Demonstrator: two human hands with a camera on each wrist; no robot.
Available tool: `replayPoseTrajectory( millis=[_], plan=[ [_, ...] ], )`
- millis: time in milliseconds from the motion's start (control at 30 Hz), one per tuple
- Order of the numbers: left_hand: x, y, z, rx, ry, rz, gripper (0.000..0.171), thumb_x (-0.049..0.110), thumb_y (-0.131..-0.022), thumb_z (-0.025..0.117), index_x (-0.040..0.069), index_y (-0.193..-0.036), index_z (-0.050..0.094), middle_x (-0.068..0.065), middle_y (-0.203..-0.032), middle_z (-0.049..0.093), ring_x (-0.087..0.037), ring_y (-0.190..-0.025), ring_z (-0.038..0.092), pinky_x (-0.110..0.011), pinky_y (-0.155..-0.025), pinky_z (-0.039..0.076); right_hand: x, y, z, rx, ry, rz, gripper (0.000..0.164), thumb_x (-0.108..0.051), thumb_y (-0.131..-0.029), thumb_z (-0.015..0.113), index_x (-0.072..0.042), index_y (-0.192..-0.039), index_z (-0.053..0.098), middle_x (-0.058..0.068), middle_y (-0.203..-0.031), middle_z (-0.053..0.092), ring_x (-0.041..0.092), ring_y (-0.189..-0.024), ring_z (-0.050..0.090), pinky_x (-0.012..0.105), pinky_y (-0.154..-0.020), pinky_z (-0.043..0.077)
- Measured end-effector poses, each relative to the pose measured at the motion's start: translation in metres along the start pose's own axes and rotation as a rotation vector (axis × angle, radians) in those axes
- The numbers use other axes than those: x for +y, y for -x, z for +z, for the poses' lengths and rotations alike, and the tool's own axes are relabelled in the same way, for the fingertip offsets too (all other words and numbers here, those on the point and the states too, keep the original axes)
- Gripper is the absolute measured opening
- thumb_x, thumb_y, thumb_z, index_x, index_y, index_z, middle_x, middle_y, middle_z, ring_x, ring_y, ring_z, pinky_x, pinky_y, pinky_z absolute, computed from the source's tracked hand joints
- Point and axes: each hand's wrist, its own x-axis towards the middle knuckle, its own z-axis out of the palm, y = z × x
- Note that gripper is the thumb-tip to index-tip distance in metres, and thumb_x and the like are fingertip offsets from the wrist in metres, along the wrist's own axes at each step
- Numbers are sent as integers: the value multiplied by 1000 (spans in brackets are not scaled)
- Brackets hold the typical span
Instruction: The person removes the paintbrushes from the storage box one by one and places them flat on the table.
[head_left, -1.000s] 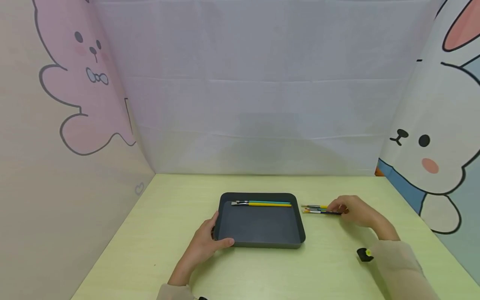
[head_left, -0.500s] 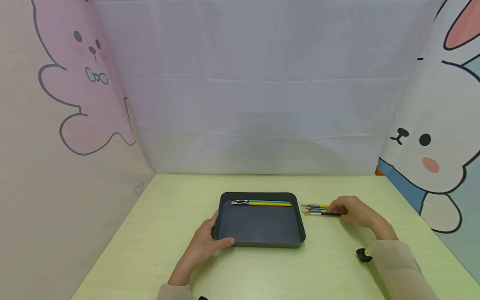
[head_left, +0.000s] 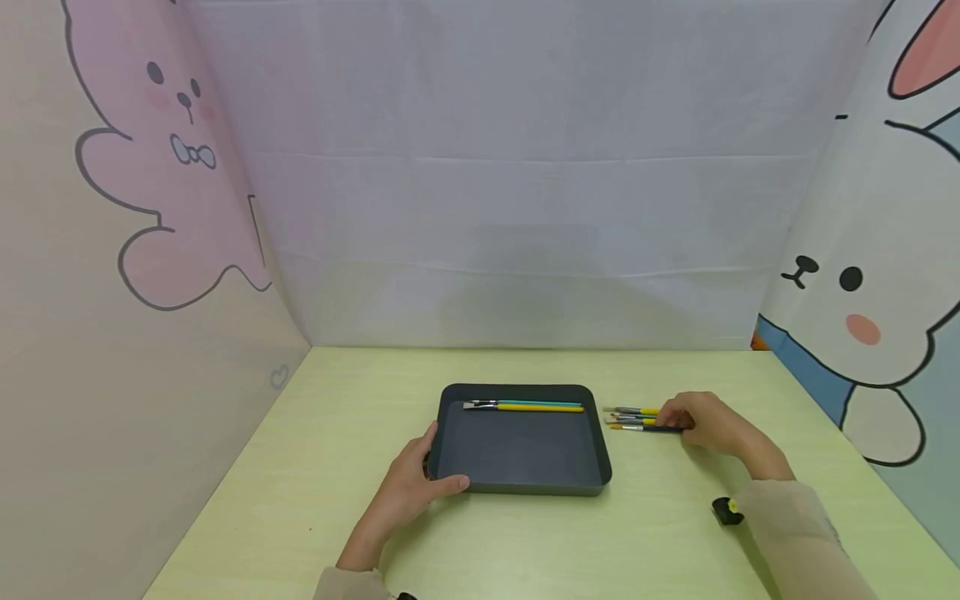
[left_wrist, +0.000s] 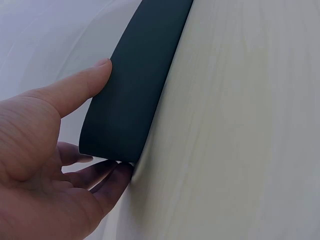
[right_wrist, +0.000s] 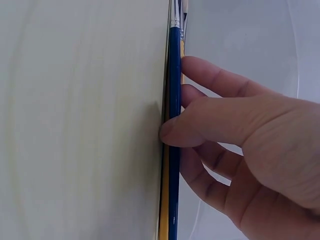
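A dark grey rectangular tray (head_left: 525, 450) lies on the table, with a yellow-handled paintbrush (head_left: 540, 408) and a teal-handled paintbrush (head_left: 551, 403) near its far wall. My left hand (head_left: 408, 483) holds the tray's near left corner, thumb on the front wall (left_wrist: 135, 85) and fingers at the left side. To the right of the tray, my right hand (head_left: 705, 419) grips a bunch of paintbrushes (head_left: 633, 420) lying crosswise. Its thumb presses a blue-handled brush (right_wrist: 174, 95), and yellow handles show beside it. The hand hides the far ends of the handles in the head view.
A white cloth backdrop (head_left: 525, 183) stands behind the pale wooden table (head_left: 300, 500). Cartoon-printed panels rise on the left (head_left: 172, 233) and right (head_left: 877, 317). A small black object with a yellow-green dot (head_left: 726, 510) is by the right sleeve.
The bristle ends of the brushes under my right hand have spread slightly apart, the dark blue one shifting toward me. My left hand and the tray stay in place.
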Motion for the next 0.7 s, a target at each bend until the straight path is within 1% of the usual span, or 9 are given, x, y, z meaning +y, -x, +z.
replayPoseTrajectory(
  millis=[400, 700],
  plan=[
    [0, -1, 0, -1, 1, 0, 112, 38, -83, 94, 6, -168, 28, -28, -160, 43, -46, -143, 48, -61, -112, 44, -3, -1, 0, 1, 4, 23, 42, 24, -79, 70, -11, -102, 76, 1, -101, 72, 16, -88, 63, 35, -76, 56],
    [0, 0, 0, -1, -1, 3, 112, 38, -83, 93, 7, -168, 29, -28, -160, 43, -45, -143, 48, -61, -112, 45, -2, 0, -1, 9, 2, 23, 43, 23, -79, 70, -13, -102, 76, 1, -101, 72, 14, -88, 63, 34, -76, 56]
  ],
)
